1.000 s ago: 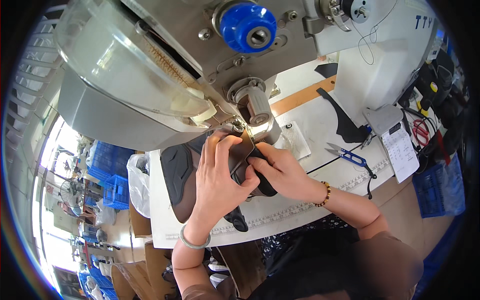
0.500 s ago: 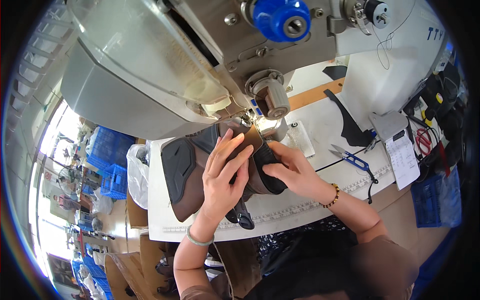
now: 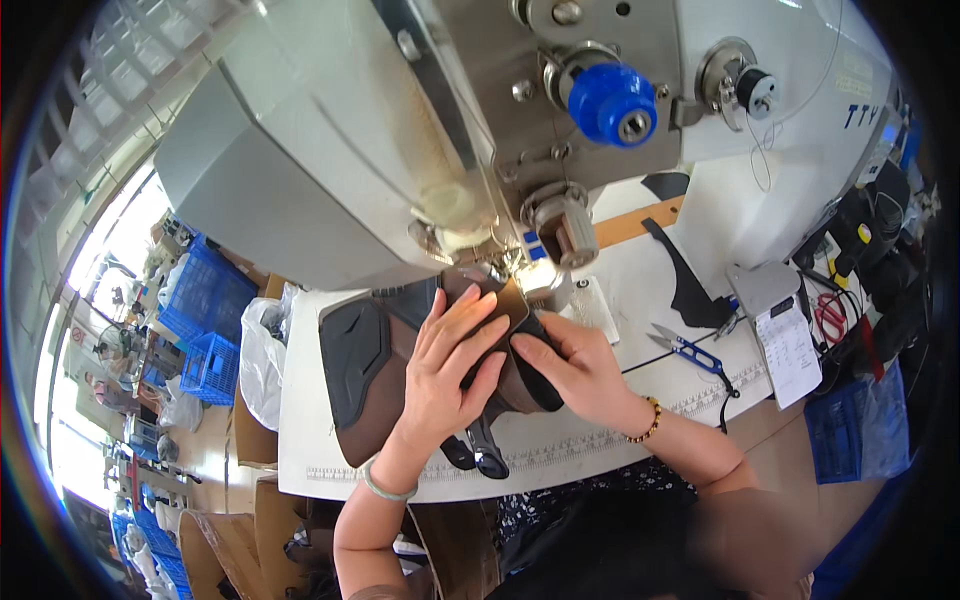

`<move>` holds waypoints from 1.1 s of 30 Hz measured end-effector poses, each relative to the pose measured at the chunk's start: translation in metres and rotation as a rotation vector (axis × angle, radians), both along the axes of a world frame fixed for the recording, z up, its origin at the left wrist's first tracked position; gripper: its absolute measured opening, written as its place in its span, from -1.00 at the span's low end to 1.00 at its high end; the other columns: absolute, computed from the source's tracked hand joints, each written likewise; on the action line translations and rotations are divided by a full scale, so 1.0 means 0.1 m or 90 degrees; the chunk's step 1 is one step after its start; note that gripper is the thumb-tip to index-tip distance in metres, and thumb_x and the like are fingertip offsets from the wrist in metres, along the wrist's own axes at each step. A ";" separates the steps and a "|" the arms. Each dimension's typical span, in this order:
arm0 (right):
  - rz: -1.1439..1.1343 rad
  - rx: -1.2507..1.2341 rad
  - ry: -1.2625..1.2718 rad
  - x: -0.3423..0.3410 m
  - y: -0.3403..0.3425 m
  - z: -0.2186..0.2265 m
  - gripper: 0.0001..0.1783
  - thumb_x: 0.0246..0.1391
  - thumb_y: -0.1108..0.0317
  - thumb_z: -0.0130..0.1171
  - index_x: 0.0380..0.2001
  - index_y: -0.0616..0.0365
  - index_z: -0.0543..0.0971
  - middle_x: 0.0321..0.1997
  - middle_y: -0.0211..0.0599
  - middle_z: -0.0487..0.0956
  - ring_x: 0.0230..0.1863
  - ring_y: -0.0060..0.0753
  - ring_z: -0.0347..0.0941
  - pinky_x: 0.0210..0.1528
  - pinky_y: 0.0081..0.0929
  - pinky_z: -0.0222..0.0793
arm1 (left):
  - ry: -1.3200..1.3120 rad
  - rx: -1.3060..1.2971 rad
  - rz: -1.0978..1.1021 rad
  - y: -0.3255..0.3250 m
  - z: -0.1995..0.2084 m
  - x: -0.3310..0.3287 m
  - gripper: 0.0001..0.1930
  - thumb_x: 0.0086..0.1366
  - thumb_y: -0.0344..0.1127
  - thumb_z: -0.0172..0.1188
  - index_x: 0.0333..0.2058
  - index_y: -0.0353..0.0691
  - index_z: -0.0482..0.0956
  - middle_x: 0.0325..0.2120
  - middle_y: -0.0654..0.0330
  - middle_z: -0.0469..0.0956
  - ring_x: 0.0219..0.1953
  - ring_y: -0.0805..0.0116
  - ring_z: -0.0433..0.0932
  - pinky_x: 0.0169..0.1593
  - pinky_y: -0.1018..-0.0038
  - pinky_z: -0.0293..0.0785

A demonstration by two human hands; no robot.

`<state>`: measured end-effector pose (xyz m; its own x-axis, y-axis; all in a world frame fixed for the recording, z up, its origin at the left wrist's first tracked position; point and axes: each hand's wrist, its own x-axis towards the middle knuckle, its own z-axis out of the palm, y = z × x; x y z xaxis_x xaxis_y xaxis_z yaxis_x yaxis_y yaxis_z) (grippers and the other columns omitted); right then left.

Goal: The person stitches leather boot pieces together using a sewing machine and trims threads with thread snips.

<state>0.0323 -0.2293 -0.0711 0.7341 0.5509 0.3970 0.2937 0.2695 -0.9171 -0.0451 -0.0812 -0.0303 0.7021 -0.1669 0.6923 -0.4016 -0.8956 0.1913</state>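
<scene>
Pinching brown-black piece (image 3: 372,432) by edge, right hand (image 3: 585,372) beside open tabletop (image 3: 645,312)

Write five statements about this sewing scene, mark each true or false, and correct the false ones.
1. The left hand rests on the brown-and-black piece. True.
2. The snips are in the right hand. False: the snips lie on the table, and the right hand holds the brown-and-black piece.
3. A beaded bracelet is on the person's right wrist. True.
4. The knob on the machine is red. False: the knob is blue.
5. In the picture, the paper is left of the snips. False: the paper is right of them.
</scene>
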 end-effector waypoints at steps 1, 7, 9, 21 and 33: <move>-0.001 0.002 -0.005 -0.01 -0.01 0.01 -0.68 0.09 0.28 0.09 -0.60 0.24 0.31 -0.75 -0.39 0.18 -0.65 -0.74 0.02 -0.68 -0.57 0.00 | -0.005 0.002 -0.001 0.01 -0.01 0.00 -0.67 0.01 -0.46 0.18 -0.16 -0.19 0.52 -0.07 0.14 0.44 0.09 0.11 0.34 0.20 0.12 0.12; 0.070 -0.038 0.029 0.03 -0.09 0.08 -0.75 0.12 0.29 0.07 -0.50 0.26 0.38 -0.72 -0.47 0.25 -0.64 -0.80 0.09 -0.68 -0.66 0.04 | -0.037 -0.002 -0.002 0.03 -0.07 0.04 -0.71 0.02 -0.47 0.16 -0.21 -0.18 0.55 -0.07 0.13 0.45 0.07 0.12 0.37 0.18 0.10 0.16; 0.075 -0.022 0.045 0.05 -0.09 0.09 -0.76 0.12 0.30 0.06 -0.49 0.26 0.39 -0.71 -0.48 0.26 -0.63 -0.80 0.09 -0.67 -0.67 0.05 | -0.032 -0.005 0.008 0.01 -0.06 0.06 -0.72 0.01 -0.47 0.17 -0.22 -0.18 0.56 -0.08 0.13 0.45 0.06 0.13 0.37 0.18 0.11 0.16; 0.125 0.030 0.041 0.04 -0.03 -0.02 -0.81 0.07 0.37 0.06 -0.28 0.25 0.41 -0.65 -0.42 0.39 -0.59 -0.74 0.25 -0.58 -0.66 0.17 | 0.054 -0.069 0.054 -0.07 0.20 0.10 -0.60 -0.13 -0.32 0.34 -0.24 -0.17 0.46 -0.20 0.15 0.48 -0.07 0.15 0.46 0.15 0.12 0.22; 0.098 0.001 -0.039 -0.05 -0.13 0.05 -0.84 0.10 0.39 0.02 -0.27 0.22 0.41 -0.56 -0.30 0.42 -0.59 -0.56 0.30 -0.52 -0.58 0.23 | -0.139 -0.010 0.048 -0.08 0.02 0.20 -0.68 -0.29 -0.59 0.13 -0.43 -0.19 0.58 -0.34 0.18 0.51 -0.17 0.09 0.52 -0.03 0.22 0.48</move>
<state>0.0273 -0.2418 -0.0660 0.6149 0.6545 0.4400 0.3044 0.3177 -0.8980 -0.0248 -0.0892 -0.0287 0.5453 -0.1076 0.8313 -0.3669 -0.9223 0.1213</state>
